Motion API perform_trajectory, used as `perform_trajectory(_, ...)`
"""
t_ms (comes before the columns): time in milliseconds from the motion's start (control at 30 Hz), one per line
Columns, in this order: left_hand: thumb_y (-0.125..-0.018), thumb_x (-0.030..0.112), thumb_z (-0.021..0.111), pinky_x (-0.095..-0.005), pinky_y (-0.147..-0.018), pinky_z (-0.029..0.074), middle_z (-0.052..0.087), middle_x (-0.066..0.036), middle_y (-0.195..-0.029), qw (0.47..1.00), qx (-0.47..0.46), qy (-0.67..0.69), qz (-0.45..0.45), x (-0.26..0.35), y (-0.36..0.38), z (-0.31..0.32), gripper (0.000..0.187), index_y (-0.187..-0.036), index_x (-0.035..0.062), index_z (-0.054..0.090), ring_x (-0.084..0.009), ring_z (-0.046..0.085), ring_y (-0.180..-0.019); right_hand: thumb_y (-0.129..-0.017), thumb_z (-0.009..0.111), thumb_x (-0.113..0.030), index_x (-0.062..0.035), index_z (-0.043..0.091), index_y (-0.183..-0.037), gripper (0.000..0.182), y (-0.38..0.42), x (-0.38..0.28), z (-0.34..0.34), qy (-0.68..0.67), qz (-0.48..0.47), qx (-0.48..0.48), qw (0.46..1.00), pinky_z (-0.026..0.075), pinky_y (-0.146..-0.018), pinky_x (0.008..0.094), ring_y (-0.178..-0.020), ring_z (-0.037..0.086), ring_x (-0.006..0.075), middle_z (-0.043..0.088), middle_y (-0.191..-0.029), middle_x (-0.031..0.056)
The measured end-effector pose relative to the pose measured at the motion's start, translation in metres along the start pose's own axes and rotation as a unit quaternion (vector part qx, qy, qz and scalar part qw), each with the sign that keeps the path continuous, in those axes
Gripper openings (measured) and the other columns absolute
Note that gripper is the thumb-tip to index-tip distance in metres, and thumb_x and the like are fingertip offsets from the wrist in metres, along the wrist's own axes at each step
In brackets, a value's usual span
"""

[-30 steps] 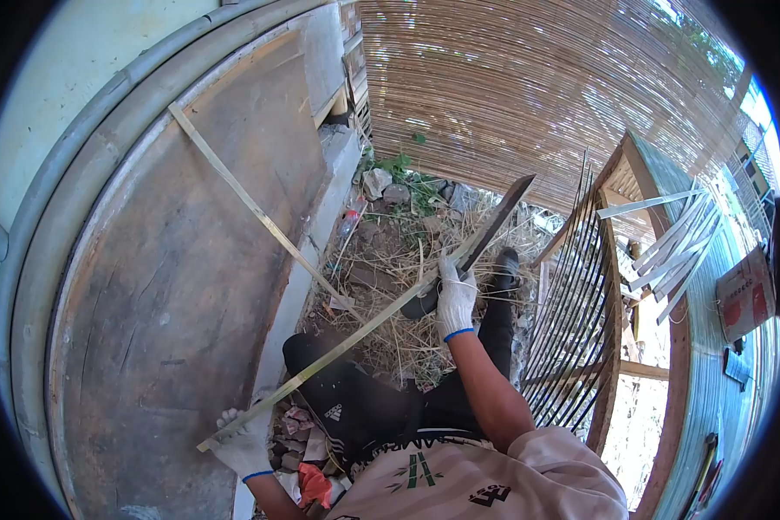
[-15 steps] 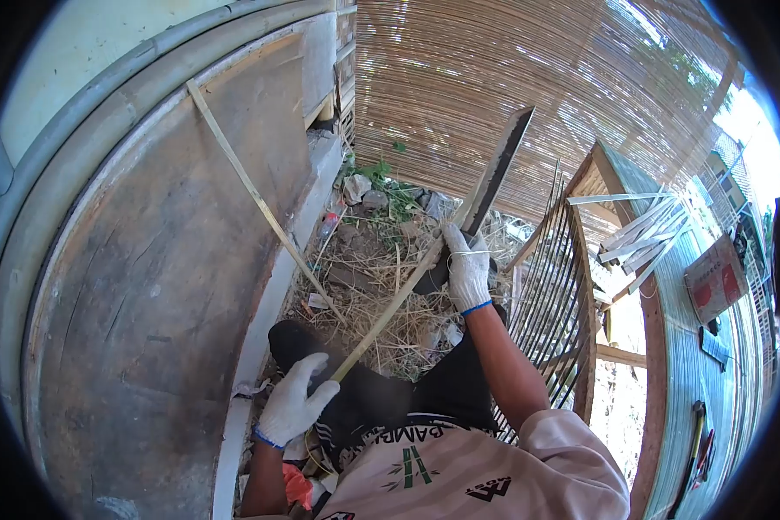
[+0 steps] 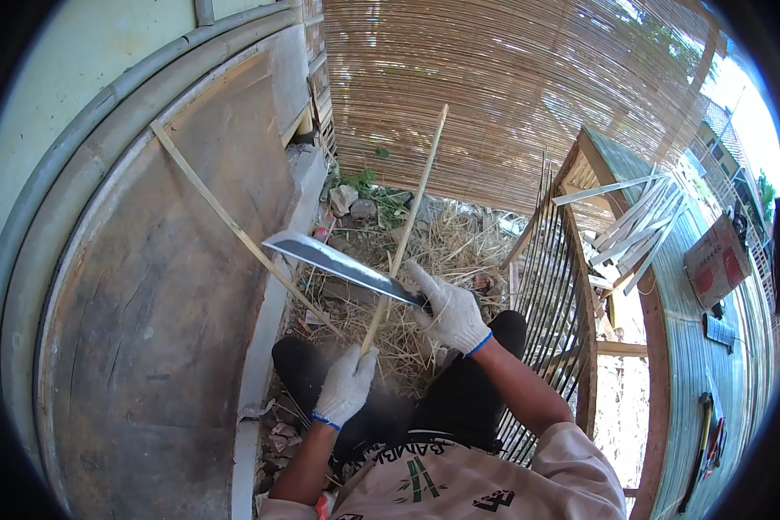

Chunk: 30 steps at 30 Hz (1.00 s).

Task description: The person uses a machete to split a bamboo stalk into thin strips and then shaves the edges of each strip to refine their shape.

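Observation:
My left hand [image 3: 346, 386], in a white knit glove with a blue cuff, is closed around the lower end of a thin bamboo strip [image 3: 419, 195]. The strip rises away from me at a slant. My right hand [image 3: 454, 315], gloved the same way, grips a machete [image 3: 342, 265] by its handle, mostly hidden under the fingers. Its broad dark blade with a bright edge points left and crosses the strip partway up. Both hands are above my bent legs.
A second bamboo strip [image 3: 234, 224] leans on a brown board [image 3: 165, 286] at left. Straw [image 3: 459, 238] litters the ground ahead, before a woven bamboo screen [image 3: 494, 95]. At right, a slatted frame [image 3: 550, 295] stands beside a bench [image 3: 680, 373] with pale strips [image 3: 637, 221] and a box [image 3: 717, 260].
The machete has swung from pointing up and away to pointing left across the strip. My left hand has moved right and closed on the strip, which now stands more upright.

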State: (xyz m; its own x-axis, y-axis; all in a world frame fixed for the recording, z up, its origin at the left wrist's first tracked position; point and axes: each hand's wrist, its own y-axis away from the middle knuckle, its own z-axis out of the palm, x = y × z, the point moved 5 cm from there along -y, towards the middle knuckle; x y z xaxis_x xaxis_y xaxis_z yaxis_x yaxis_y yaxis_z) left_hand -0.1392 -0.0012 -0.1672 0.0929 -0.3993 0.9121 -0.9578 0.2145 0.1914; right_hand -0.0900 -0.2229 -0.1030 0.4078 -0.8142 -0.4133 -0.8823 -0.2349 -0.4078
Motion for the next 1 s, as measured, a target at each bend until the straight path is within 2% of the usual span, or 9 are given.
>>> perform_trajectory(33,-0.106,0.031,0.058,-0.0383,-0.062,0.047,0.06,-0.011,-0.071,1.0,-0.006,-0.006,0.002,0.003,-0.008,0.002,0.033,-0.098,-0.001,0.06,-0.0194,0.058,-0.063,-0.085,0.071,-0.015,-0.0143,0.039,-0.159,0.081,0.005,-0.003,0.01,0.024,-0.017,-0.056,0.998,0.056,-0.069,0.0455,-0.082,0.07,0.0329,0.065,-0.094,0.0162)
perform_trajectory(100,-0.106,0.03,0.055,-0.0451,-0.067,0.05,0.065,-0.02,-0.077,0.999,-0.004,-0.041,-0.002,0.0,-0.019,0.007,0.032,-0.103,-0.0013,0.059,-0.0335,0.066,-0.071,-0.086,0.069,-0.014,-0.0181,0.037,-0.16,0.081,0.015,-0.006,0.029,0.046,-0.022,-0.108,0.993,0.054,-0.066,0.0468,-0.08,0.068,0.0335,0.062,-0.093,0.0159)
perform_trajectory(133,-0.106,0.03,0.055,-0.0451,-0.067,0.05,0.065,-0.02,-0.077,0.999,-0.008,-0.046,-0.006,-0.006,-0.026,0.01,0.032,-0.103,-0.0013,0.059,-0.0335,0.066,-0.071,-0.087,0.068,-0.014,-0.0218,0.036,-0.16,0.08,0.018,-0.006,0.042,0.068,-0.037,-0.161,0.984,0.053,-0.064,0.048,-0.078,0.067,0.034,0.059,-0.092,0.0157)
perform_trajectory(200,-0.106,0.03,0.052,-0.0524,-0.074,0.049,0.067,-0.03,-0.087,0.995,0.012,-0.096,0.007,-0.013,-0.033,0.013,0.032,-0.106,-0.0013,0.059,-0.048,0.067,-0.085,-0.088,0.067,-0.014,-0.0239,0.036,-0.16,0.08,0.022,-0.002,0.054,0.053,-0.044,-0.168,0.983,0.053,-0.064,0.0484,-0.078,0.067,0.0344,0.059,-0.093,0.0163)
perform_trajectory(300,-0.106,0.031,0.049,-0.0566,-0.078,0.048,0.066,-0.035,-0.093,0.993,0.018,-0.112,-0.016,-0.005,-0.035,0.018,0.034,-0.109,-0.0016,0.059,-0.054,0.064,-0.095,-0.09,0.065,-0.015,-0.0259,0.035,-0.16,0.077,0.017,-0.001,0.059,0.065,-0.057,-0.181,0.98,0.053,-0.062,0.0479,-0.078,0.067,0.0336,0.059,-0.093,0.0164)
perform_trajectory(367,-0.106,0.031,0.049,-0.0564,-0.079,0.048,0.066,-0.035,-0.093,0.994,0.018,-0.109,-0.015,-0.004,-0.038,0.022,0.035,-0.109,-0.0017,0.06,-0.0535,0.064,-0.094,-0.097,0.056,-0.013,-0.0308,0.029,-0.163,0.074,0.014,0.006,0.059,0.108,-0.032,-0.242,0.964,0.058,-0.064,0.0461,-0.083,0.072,0.0329,0.062,-0.097,0.0174)
perform_trajectory(700,-0.107,0.033,0.048,-0.0563,-0.079,0.048,0.066,-0.034,-0.092,0.995,0.012,-0.103,-0.015,-0.02,-0.044,0.036,0.037,-0.108,-0.002,0.06,-0.052,0.065,-0.093,-0.094,0.058,-0.008,-0.0311,0.029,-0.163,0.078,0.009,0.035,0.07,0.14,-0.052,-0.229,0.962,0.058,-0.062,0.0461,-0.078,0.073,0.0311,0.063,-0.093,0.0155)
perform_trajectory(800,-0.107,0.034,0.048,-0.0566,-0.079,0.049,0.066,-0.033,-0.091,0.992,-0.031,-0.1,-0.071,-0.014,-0.02,0.036,0.037,-0.109,-0.0013,0.06,-0.0517,0.065,-0.093,-0.092,0.061,-0.007,-0.0311,0.029,-0.162,0.081,-0.007,0.064,0.06,0.148,0.056,-0.211,0.964,0.059,-0.065,0.0464,-0.08,0.074,0.0347,0.065,-0.1,0.0177)
perform_trajectory(1000,-0.107,0.033,0.05,-0.0559,-0.076,0.05,0.066,-0.033,-0.089,0.993,-0.039,-0.086,-0.065,-0.025,0.007,0.046,0.034,-0.11,0.0001,0.059,-0.0514,0.066,-0.092,-0.091,0.063,-0.007,-0.0316,0.025,-0.163,0.084,-0.007,0.1,0.056,0.212,0.055,-0.216,0.952,0.06,-0.066,0.0466,-0.081,0.074,0.0351,0.067,-0.103,0.0173)
